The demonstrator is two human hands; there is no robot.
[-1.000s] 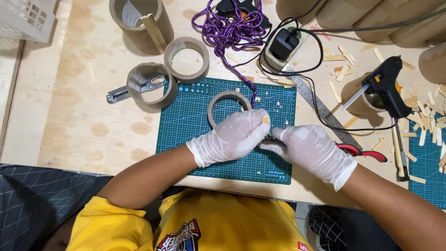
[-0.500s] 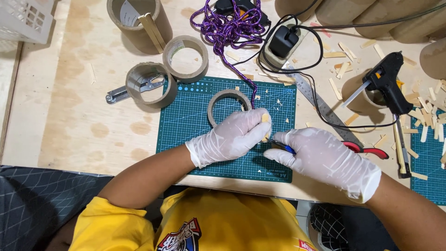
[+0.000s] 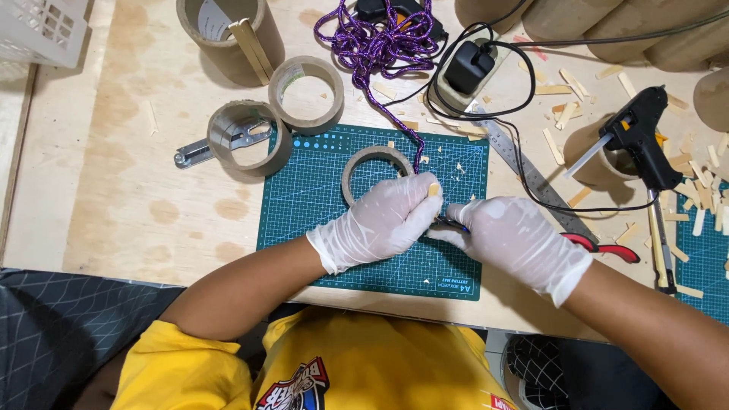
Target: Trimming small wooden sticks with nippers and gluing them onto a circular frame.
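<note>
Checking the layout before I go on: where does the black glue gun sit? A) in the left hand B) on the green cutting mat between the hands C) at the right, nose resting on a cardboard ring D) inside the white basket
C: the black glue gun sits at the right of the table, its nose over a cardboard ring, away from both gloved hands.

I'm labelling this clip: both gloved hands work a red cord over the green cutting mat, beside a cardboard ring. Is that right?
Not quite: the cord is purple, not red, as the head view shows. The rest stands: the gloved left hand and right hand work it over the green cutting mat, beside a cardboard ring.
</note>
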